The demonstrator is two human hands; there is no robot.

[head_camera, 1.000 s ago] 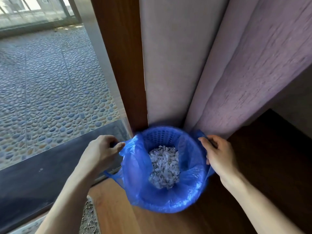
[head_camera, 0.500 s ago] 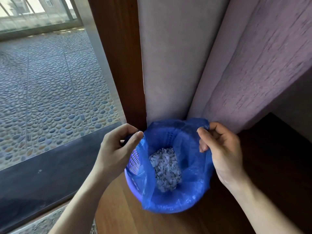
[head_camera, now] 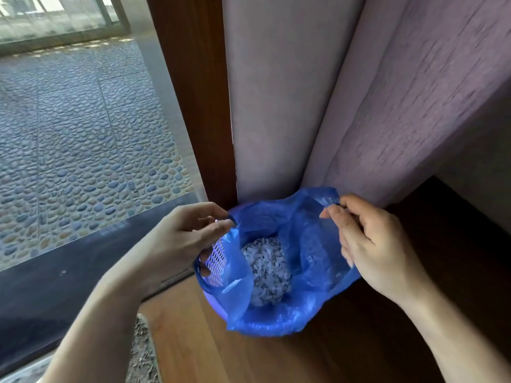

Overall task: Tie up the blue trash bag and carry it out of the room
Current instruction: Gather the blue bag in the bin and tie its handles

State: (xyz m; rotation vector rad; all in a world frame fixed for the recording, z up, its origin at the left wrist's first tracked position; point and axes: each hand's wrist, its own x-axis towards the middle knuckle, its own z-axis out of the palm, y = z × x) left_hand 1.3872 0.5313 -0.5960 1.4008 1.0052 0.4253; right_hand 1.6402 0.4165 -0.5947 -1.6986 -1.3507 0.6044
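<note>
The blue trash bag [head_camera: 309, 252] is thin, crinkled plastic film with a faint sheen, half see-through where light passes, and it lines a basket [head_camera: 217, 262] of stiff, smooth plastic mesh at the corner of the floor [head_camera: 249, 357], whose brown wood boards look smooth with a soft satin gloss. Inside the bag lies a heap of white shredded paper [head_camera: 266, 270], matt and ragged. Behind hang curtains [head_camera: 401, 106] of matt purple cloth with a rough, slubby weave beside a polished dark wood frame [head_camera: 193, 106] and smooth glass [head_camera: 83, 134], beyond which the paving shows pebbled, bumpy stone.
</note>
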